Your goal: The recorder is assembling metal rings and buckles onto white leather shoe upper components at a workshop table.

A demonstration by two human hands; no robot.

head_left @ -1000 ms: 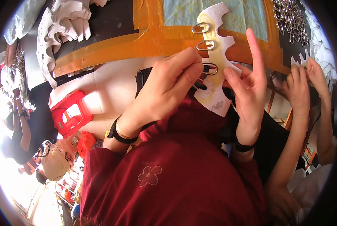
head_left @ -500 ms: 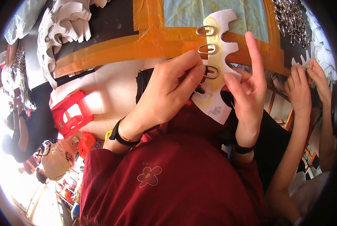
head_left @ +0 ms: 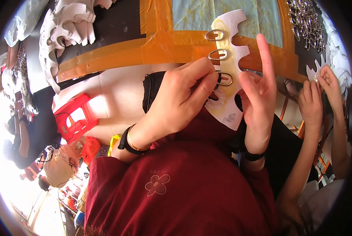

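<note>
Strip [head_left: 233,65] in two hands, a shifted ring the chief risk

The white, scalloped strip was held over the near edge of the table [head_left: 121,29], its near end in front of a dark red shirt [head_left: 191,169]. Along its left side sat a far ring [head_left: 214,40], a middle ring [head_left: 218,59] and a near ring [head_left: 231,80], all oval metal. A yellow smear [head_left: 225,65], perhaps glue, ran along beneath them.

The left hand [head_left: 176,94] had thumb and forefinger pinched together on the near ring's left end; whether they also gripped the dark bit [head_left: 214,95] beside them could not be told. The right hand [head_left: 258,98] was clamped on the strip's right edge, forefinger pointing away.

If the smear was wet, a tug from the left fingers could have pulled the near ring crooked or loose. Tilting the strip could have let the far and middle rings slide, since no finger touched them. A slack right-hand hold could have let the strip twist, and its yellow face could have stuck to a fingertip.

Farther off lay a blue sheet [head_left: 197,15], a heap of rings [head_left: 306,27] at far right and stacked white pieces [head_left: 75,21] at far left. To the right, a co-worker's hands [head_left: 311,102] held a small white piece [head_left: 312,74].
</note>
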